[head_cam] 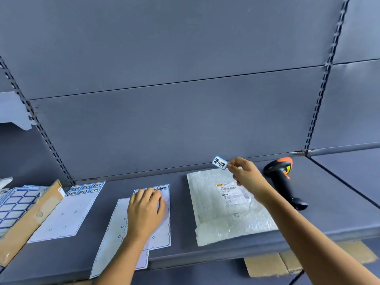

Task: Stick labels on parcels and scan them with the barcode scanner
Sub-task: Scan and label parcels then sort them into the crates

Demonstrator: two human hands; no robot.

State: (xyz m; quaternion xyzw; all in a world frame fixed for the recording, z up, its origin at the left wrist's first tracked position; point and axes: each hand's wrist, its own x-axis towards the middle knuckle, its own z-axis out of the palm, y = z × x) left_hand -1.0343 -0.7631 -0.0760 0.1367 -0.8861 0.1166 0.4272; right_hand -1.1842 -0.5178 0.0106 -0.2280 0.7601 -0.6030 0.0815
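The small blue-bordered white label [219,162] with black characters is held in the air above the far edge of the white bubble-wrap parcel [211,214], clear of its surface. The right hand [246,177] pinches the label's edge between thumb and fingertips. The parcel lies flat near the front edge of the grey metal shelf [329,202], printed address slip facing up. The black and orange barcode scanner [281,177] lies just beside the parcel, towards the shelf's right end. The left hand [145,212] rests palm-down, fingers loosely extended, on a blue-edged label backing sheet [162,233] at mid-shelf. A second backing sheet [67,212] and a brown cardboard box [30,223] of label sheets lie towards the left end.
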